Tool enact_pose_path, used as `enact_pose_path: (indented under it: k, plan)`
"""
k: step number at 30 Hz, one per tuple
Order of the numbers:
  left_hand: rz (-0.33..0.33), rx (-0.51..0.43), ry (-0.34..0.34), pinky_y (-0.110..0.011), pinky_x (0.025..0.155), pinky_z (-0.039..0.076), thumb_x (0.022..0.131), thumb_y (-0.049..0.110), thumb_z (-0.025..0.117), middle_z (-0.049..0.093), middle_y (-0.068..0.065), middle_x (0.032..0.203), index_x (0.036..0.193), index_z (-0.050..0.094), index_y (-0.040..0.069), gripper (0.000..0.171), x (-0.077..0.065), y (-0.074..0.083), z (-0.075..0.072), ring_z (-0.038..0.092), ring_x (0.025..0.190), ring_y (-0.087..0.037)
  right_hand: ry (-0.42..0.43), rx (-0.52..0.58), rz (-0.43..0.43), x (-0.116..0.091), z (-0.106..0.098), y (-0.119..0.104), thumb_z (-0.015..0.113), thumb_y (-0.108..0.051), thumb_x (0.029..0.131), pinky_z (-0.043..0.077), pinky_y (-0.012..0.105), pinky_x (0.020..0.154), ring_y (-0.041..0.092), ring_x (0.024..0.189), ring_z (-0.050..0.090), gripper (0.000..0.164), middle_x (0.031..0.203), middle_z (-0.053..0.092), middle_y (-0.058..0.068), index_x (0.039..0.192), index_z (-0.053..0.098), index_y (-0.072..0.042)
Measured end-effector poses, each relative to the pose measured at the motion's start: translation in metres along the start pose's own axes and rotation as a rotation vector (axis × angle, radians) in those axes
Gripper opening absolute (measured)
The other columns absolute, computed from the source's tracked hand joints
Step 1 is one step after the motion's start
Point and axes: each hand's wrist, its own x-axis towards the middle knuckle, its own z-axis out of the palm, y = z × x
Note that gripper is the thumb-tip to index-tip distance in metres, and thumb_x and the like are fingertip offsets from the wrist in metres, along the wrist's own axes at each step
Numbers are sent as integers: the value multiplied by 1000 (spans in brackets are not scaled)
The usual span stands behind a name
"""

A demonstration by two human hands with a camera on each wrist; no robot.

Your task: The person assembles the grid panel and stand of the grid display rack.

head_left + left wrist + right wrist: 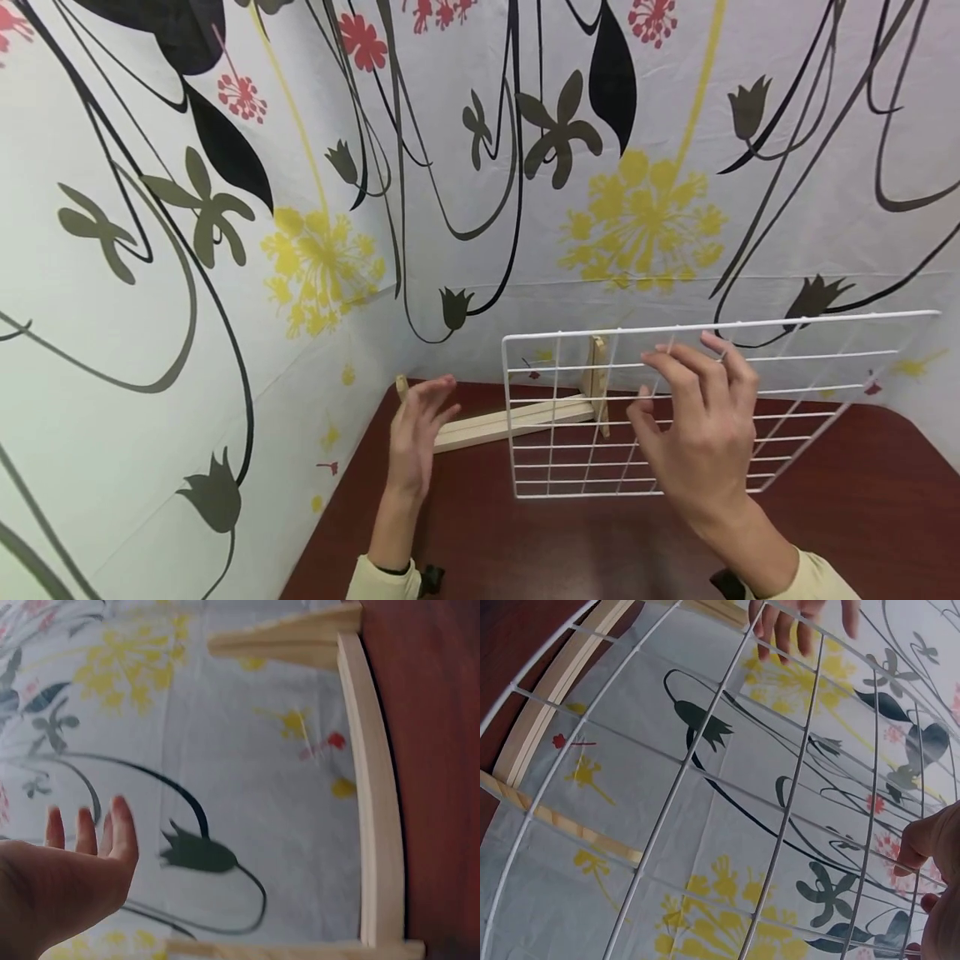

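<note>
Evidently, from the head view I find the right hand (703, 421) holding a tilted, rectangular-meshed white wire grid (612, 365) before a pale wooden frame (480, 428), fingers and thumb bent; exact contact is obscured. The left hand (417, 435), loosely spread, holds nothing. Left wrist: that hand and the frame are cropped. Right wrist: the gripping hand is cut off, dim.
</note>
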Motion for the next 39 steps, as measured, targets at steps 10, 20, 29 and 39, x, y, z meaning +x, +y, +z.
enact_pose_path:
  k: [10, 20, 29, 39]
  plan:
    - [34, -76, 326, -53, 136, 3, 116, 40, 28, 20, -5, 174, 164, 25, 5, 59, -1, -4, -46, 5, 167, -25, 19, -36, 15, 2, -8, 7, 62, 0, 79, 44, 51, 117, 55, 122, 56, 32, 103, 69, 26, 109, 72, 0]
    - [-310, 221, 341, -53, 136, 15, 110, 48, 53, 15, -7, 179, 171, 19, 18, 76, 5, -34, -76, 16, 166, -27, -11, -62, 56, -3, -12, 13, 62, -3, 81, 48, 44, 114, 49, 130, 57, 33, 106, 70, 24, 111, 74, -3]
    - [-466, 423, 268, -63, 130, 24, 106, 42, 65, 17, -16, 178, 172, 15, 25, 85, 18, -48, -76, 23, 163, -41, -41, -86, 51, -12, -15, 19, 61, -4, 81, 46, 49, 117, 50, 130, 57, 32, 106, 70, 25, 111, 74, -4]
    - [-342, 804, 260, -60, 109, 54, 109, 22, 61, 53, -23, 157, 154, 51, 18, 47, 27, -60, -80, 55, 142, -46, -79, -129, 76, -18, -25, 27, 60, -8, 85, 48, 46, 116, 49, 134, 57, 30, 108, 70, 23, 111, 75, -6]
